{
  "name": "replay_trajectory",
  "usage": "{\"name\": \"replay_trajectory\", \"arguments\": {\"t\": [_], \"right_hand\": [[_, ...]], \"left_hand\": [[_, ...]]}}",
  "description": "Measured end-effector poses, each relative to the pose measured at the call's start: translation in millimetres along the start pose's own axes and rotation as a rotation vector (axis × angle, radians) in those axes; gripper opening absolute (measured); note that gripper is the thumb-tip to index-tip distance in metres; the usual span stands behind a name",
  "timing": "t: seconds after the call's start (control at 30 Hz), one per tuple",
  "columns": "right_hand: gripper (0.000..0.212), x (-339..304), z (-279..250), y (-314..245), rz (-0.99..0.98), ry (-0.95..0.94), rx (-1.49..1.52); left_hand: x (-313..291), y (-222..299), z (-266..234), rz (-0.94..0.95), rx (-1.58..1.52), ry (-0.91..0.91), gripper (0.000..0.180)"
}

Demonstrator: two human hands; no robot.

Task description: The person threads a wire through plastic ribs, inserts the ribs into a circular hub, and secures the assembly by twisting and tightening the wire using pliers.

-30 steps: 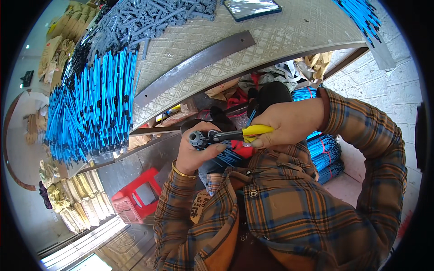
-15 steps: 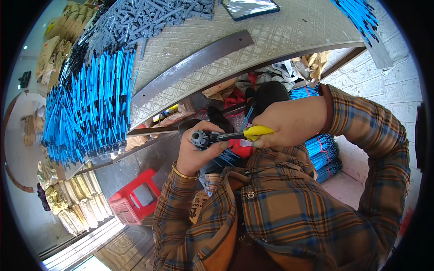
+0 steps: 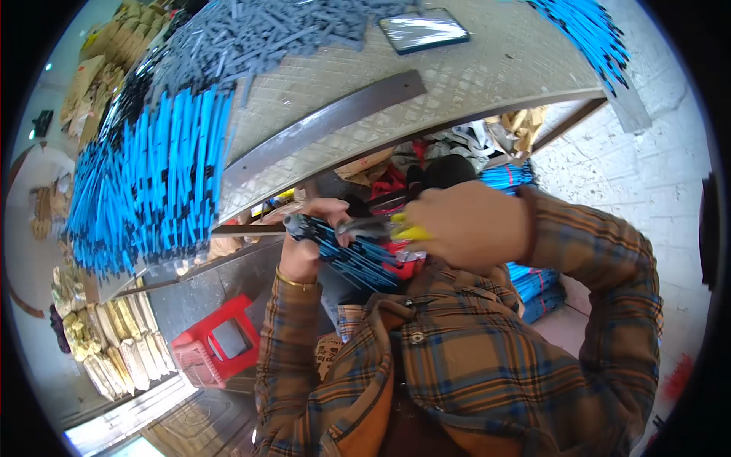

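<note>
Bundle of thin blue rods [image 3: 358, 263] sits in front of the person's torso, below the near edge of the table [image 3: 495, 80], slanting down to the right from a rounded grey end [image 3: 294, 223]. Left hand [image 3: 303, 257] is closed around the bundle near this grey end, thumb on the near side. Right hand [image 3: 474, 226], back of the hand uppermost, grips yellow-handled pliers [image 3: 412, 232]; their nose points left, at the upper side of the bundle. Right hand and tool are motion-blurred; cannot tell whether the nose touches the rods or how far its jaws stand apart.

Surroundings: on the table, a heap of blue rods with black fittings [image 3: 148, 183] at left, a pile of grey plastic parts [image 3: 282, 30] behind it, a flat metal strip [image 3: 327, 126] along the near edge, a dark-rimmed flat tray [image 3: 424, 47] farther back, more blue rods [image 3: 586, 38] at the right end. Red plastic stool [image 3: 236, 312] stands on the floor to the left; tied blue bundles [image 3: 537, 282] lie beyond the right forearm.
</note>
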State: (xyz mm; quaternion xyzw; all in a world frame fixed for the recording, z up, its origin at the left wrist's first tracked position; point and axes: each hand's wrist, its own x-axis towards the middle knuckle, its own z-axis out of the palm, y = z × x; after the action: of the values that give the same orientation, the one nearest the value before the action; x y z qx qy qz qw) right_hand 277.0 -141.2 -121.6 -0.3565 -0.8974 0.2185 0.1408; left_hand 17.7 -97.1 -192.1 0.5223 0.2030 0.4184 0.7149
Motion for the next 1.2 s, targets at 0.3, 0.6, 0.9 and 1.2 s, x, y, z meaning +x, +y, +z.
{"name": "replay_trajectory", "arguments": {"t": [0.3,0.6,0.9,1.2], "right_hand": [[0.027,-64,-60,108,0.638,0.431,-0.174],[0.036,-30,-12,67,0.205,0.382,-0.332],[0.061,46,64,16,-0.027,0.324,0.485],[0.039,57,57,-28,-0.394,0.374,0.802]], "left_hand": [[-14,-9,-52,0.282,-0.322,-0.205,0.083],[-22,13,-55,0.357,-0.174,0.063,0.064],[-10,92,-16,0.336,-0.742,0.376,0.055],[-54,24,12,0.021,-0.691,0.462,0.046]]}}
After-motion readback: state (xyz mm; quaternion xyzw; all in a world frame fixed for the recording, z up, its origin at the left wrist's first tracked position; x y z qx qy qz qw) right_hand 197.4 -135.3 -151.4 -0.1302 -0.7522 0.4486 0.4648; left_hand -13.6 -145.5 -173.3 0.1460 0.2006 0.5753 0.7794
